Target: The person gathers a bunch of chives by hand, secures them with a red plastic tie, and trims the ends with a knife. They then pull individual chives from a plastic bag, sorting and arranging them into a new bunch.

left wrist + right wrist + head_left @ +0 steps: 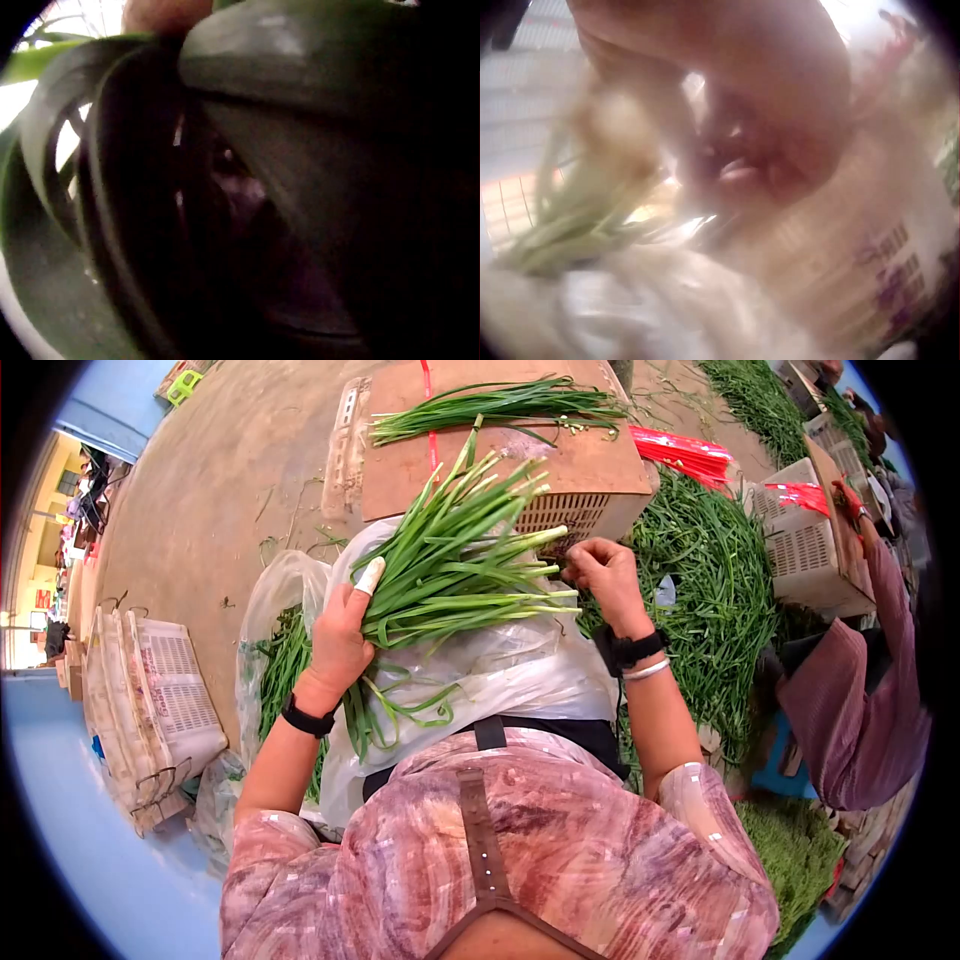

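Note:
My left hand [340,638], a white wrap on one finger, grips a large bunch of garlic chives [440,550] over my plastic-covered lap. Their pale cut ends point right. My right hand [612,582] has its fingers curled, thumb and forefinger together right at those ends; nothing plainly shows between the fingertips. In the left wrist view broad, dark leaves [330,67] fill most of the picture, with a bit of finger [165,15] at the top. The blurred right wrist view has the curled right hand [735,67] beside pale stalks [555,240].
Ahead, another chive bunch [500,408] lies on a brown board [580,470] over a crate. Red strips [685,457] lie at its right edge. Loose greens [710,610] pile at my right. Clear plastic [500,665] covers my lap; stacked crates [170,690] stand left. Another person's sleeve [850,710] is at right.

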{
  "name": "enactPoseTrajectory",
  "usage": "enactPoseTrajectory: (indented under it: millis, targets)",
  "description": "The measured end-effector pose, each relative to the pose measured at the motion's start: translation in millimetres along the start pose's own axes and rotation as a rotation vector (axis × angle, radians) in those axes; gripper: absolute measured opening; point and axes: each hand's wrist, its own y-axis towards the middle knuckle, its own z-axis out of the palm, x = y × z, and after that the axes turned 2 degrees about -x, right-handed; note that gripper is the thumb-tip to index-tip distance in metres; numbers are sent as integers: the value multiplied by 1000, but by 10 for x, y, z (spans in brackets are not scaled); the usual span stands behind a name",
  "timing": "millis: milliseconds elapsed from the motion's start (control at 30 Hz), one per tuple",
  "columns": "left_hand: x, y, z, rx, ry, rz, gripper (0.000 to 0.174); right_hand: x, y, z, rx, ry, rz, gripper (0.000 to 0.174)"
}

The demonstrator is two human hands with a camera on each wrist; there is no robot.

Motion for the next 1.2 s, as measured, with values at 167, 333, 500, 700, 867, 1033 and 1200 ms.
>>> enactPoseTrajectory:
  millis: [167,333,500,700,867,1033,1200]
  targets:
    - [67,-27,12,40,-59,3,83,-2,479,111,194,-140,-334,23]
    - [131,-19,-5,33,-93,37,82,127,643,174,701,-148,-141,23]
    - [166,-13,-6,56,-99,57,80,368,313,208,513,-69,-185,19]
    - [150,9,-37,122,-71,30,77,244,104,250,418,8,-262,19]
    - [136,42,-56,141,-100,27,77,229,93,164,356,1,-223,16]
    - [149,29,-70,141,-54,44,79,135,-2,-401,390,120,30,21]
    - [72,14,-33,81,77,116,81,-141,-119,-1145,-53,-1112,-100,21]
